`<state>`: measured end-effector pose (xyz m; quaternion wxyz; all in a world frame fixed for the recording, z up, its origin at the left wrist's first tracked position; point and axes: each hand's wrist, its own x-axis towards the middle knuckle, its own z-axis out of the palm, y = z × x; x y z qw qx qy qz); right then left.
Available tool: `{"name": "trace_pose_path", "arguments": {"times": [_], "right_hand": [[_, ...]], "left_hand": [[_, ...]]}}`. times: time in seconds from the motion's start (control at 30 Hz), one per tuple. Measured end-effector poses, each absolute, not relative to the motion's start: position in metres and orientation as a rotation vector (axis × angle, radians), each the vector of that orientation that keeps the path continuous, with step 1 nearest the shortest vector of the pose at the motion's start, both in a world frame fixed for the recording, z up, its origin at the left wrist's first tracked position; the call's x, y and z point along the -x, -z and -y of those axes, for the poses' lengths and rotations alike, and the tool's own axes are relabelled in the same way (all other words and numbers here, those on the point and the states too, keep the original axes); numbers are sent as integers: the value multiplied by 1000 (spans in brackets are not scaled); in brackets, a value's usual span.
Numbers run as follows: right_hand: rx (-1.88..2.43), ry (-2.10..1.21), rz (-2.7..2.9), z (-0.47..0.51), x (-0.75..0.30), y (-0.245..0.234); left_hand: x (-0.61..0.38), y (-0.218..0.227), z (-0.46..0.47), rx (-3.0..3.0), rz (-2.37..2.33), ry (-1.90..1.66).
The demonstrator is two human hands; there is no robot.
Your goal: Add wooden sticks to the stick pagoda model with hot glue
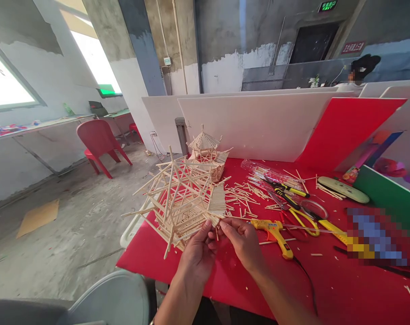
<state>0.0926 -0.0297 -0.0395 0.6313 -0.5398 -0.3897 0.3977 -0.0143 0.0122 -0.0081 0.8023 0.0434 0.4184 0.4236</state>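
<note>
A large roof frame of thin wooden sticks (181, 198) is tilted up at the left edge of the red table (326, 289). My left hand (198, 253) is closed on its lower edge, fingers pinched around the sticks. Right beside it, my right hand (242, 241) pinches the same lower edge with its fingertips. Behind the frame stands a small finished stick pavilion (206, 151).
Loose sticks (241, 196) are scattered mid-table. A yellow glue gun (275, 232) lies just right of my right hand, with pliers (294, 210), a bag of sticks (272, 174) and a green oval (343, 188) beyond. White and red boards (343, 131) stand behind; a red chair (98, 142) is on the floor left.
</note>
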Motion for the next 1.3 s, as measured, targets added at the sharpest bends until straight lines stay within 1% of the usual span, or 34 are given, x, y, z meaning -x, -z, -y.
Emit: {"name": "trace_pose_path", "arguments": {"times": [0.53,1.3], "right_hand": [[1217,-960,856,30,-90,35],[1260,-908,883,30,-90,35]], "left_hand": [[14,7,-12,-132,-878,-896],[15,10,-12,-129,-891,-881]]}}
